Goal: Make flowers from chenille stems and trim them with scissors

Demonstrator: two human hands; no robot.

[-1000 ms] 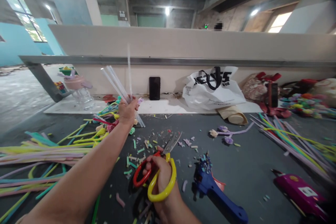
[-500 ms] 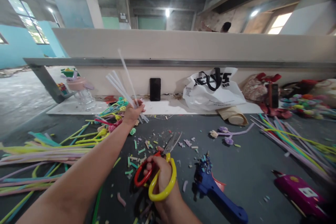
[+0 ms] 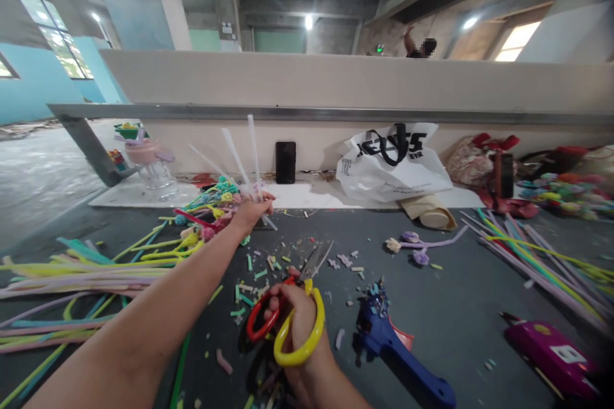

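My left hand (image 3: 254, 212) reaches forward near the back of the dark table, closed round several translucent white sticks (image 3: 236, 156) that fan upward and poke out below the fingers. Beside it lies a bunch of fuzzy coloured flowers (image 3: 211, 211). My right hand (image 3: 300, 326) is at the front centre, with its fingers through the handles of scissors (image 3: 314, 332), one loop red and one yellow. The blades point forward, slightly apart. Small coloured clippings (image 3: 247, 297) are scattered around them.
Fuzzy stems (image 3: 86, 278) spread over the left, more stems (image 3: 542, 262) at right. A blue glue gun (image 3: 398, 351), a purple tool (image 3: 549, 351) and a purple flower stem (image 3: 432, 244) lie at right. Behind stand a phone (image 3: 285, 163), a white bag (image 3: 391, 166) and a clear cup (image 3: 156, 172).
My left hand has shifted slightly right and down, and the white sticks have spread and changed angle. The scissors look unchanged in my right hand. Beyond the partition, a person's raised arm now shows.
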